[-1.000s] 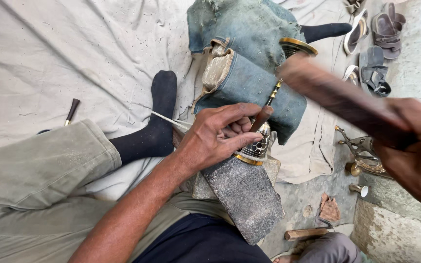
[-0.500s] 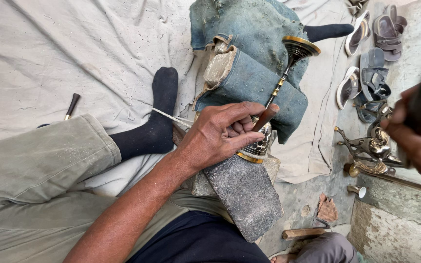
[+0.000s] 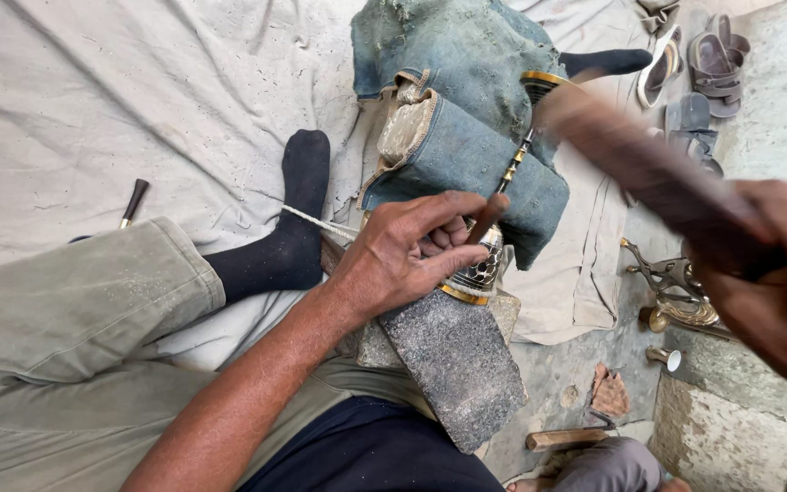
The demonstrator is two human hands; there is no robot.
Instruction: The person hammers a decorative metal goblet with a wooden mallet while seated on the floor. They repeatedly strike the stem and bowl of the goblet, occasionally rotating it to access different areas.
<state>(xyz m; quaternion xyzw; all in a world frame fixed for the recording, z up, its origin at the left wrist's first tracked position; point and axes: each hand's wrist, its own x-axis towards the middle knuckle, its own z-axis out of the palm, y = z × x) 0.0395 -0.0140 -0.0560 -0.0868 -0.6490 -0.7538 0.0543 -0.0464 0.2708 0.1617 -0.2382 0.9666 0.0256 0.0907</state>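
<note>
Brass, by its colour and shine: the vessel (image 3: 480, 269) is a round, patterned metal piece with a gold rim, resting on a rough stone block (image 3: 457, 364) across the person's lap. The left hand (image 3: 407, 255) is wrapped over its top, fingers curled, pinching a thin punch (image 3: 486, 219) upright against the surface. The right hand (image 3: 776, 282) is closed around a dark wooden mallet (image 3: 649, 173), raised and blurred above the work.

The vessel looks hard, stiff and fairly heavy for its size; its rounded, polished wall would likely roll or slip on the stone, so it wants holding from above with the palm pressing down, as here, fingers clear of the punch tip. The engraved skin seems easy to dent or mar.

A long brass stem (image 3: 514, 164) runs up from it over a folded denim pad (image 3: 466, 137). A black sock (image 3: 284, 228) lies on the grey cloth (image 3: 93, 91); sandals (image 3: 703, 64) and other brass parts (image 3: 676, 292) sit to the right.
</note>
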